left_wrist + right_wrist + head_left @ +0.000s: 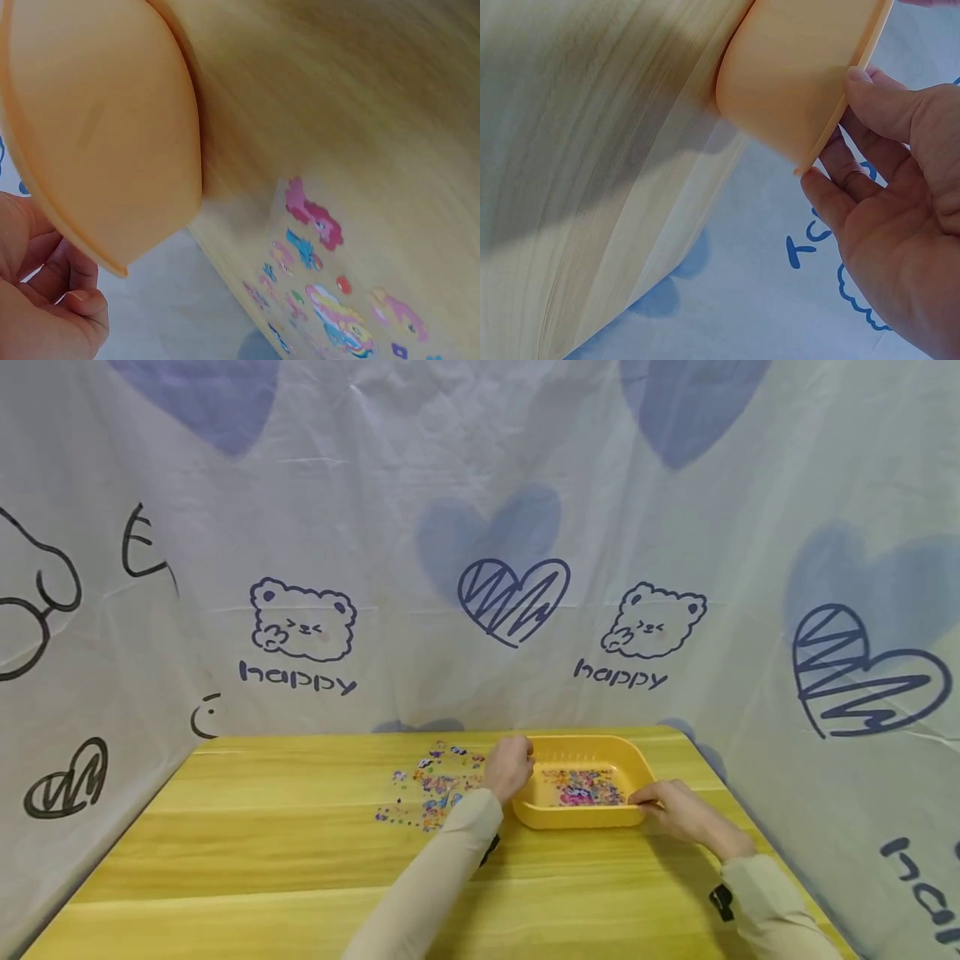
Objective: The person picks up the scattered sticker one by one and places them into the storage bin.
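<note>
A yellow plastic basin rests on the table, with small colourful pieces inside. My left hand grips its left rim, fingers curled at the edge. In the left wrist view that hand shows beside the rim, and part of its grip is hidden behind the basin wall. At the near right corner, my right hand pinches the rim. The right wrist view shows its thumb on the rim and the other fingers curled on the inner side. Pony stickers lie left of the basin.
More small colourful stickers are scattered over the wooden table, left of my left hand. A white cloth printed with hearts and bears hangs behind the table's far edge and along both sides.
</note>
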Demonstrator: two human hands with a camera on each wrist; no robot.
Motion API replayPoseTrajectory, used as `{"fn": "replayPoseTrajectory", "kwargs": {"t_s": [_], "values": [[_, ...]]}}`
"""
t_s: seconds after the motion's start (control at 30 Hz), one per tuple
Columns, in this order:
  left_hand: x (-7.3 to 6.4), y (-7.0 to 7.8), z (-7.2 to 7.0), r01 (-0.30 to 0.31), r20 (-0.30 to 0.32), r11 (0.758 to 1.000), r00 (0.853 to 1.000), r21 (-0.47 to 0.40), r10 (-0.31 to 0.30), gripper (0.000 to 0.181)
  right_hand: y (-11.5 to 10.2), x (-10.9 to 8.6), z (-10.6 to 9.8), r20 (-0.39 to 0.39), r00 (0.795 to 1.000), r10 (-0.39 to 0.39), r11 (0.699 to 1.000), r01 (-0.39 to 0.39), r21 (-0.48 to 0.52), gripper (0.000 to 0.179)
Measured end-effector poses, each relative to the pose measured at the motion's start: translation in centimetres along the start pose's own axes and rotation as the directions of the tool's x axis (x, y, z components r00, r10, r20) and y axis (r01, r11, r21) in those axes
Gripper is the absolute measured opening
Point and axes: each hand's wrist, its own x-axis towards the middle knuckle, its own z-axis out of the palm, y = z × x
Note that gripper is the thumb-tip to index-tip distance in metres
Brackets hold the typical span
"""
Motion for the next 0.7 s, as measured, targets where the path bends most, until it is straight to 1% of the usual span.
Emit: {"fn": "replayPoseTrajectory", "kwargs": {"t_s": [0.13,0.33,0.47,0.6,0.7], "values": [[0.0,-0.1,-0.4,-0.008,-0.003,1.0,1.0,-0.011,0.008,0.013,0.0,0.0,-0.1,-0.006,1.0,-0.009,1.0,0.009,-0.007,0.017],[-0.3,-0.5,-1.2,-0.062,-0.033,0.997,0.998,-0.038,0.061,0.018,-0.2,0.1,-0.2,0.019,1.0,0.004,1.0,-0.004,0.005,0.019],[-0.7,-0.8,-1.8,-0.076,-0.046,0.996,0.996,-0.046,0.074,0.017,-0.2,0.1,-0.3,0.023,1.0,0.004,1.0,-0.004,0.005,0.019],[-0.9,-1.4,-2.2,-0.095,-0.083,0.994,0.992,-0.049,0.09,0.015,-0.2,0.1,-0.3,0.022,1.0,0.009,1.0,-0.009,0.01,0.019],[-1.2,-1.8,-2.5,-0.103,-0.099,0.993,0.99,-0.063,0.097,0.014,-0.2,0.0,-0.2,0.028,0.999,0.031,0.999,-0.031,0.014,0.019]]}}
